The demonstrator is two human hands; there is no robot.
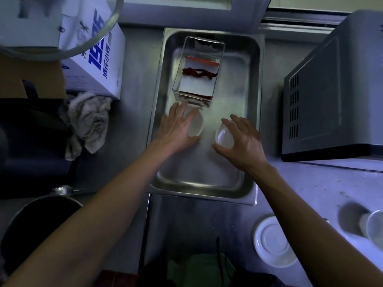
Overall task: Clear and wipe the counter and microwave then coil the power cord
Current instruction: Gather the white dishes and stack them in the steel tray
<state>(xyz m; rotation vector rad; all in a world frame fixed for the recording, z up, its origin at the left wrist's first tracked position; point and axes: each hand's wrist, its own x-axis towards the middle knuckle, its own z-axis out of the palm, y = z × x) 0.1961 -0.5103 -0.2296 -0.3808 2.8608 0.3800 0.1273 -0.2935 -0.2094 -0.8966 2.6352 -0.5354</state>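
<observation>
Steel tray (pixel 207 189) sits mid tabletop (pixel 323 183), long side running away from the person. Inside it, far end: a clear rectangular box (pixel 199 69) holding white paper, a red strip and a dark red twisted piece; what that piece is, cannot tell. Near the box, two small clear round cups lie in the tray, well apart from each other. Left hand (pixel 176 129) lies over the left cup (pixel 195 126), grip spread, fingers straight and fanned, palm on or just above the cup; contact unclear. Right hand (pixel 242 141) holds the right cup (pixel 222 134), grip curled round its rim, thumb on the near side, fingers on the far side. Cups look empty, blur makes it unsure. Microwave (pixel 331 96) stands right of the tray, vented side facing it. Crumpled grey rag (pixel 89 121) lies left of the tray, beside a white carton with blue print (pixel 97 56). Dark pot (pixel 39 222) at near left. White round lid (pixel 273 241) on the tabletop near right, another clear container (pixel 375 226) at the right edge, blurred. Crumbs speckle the tabletop near the microwave.
</observation>
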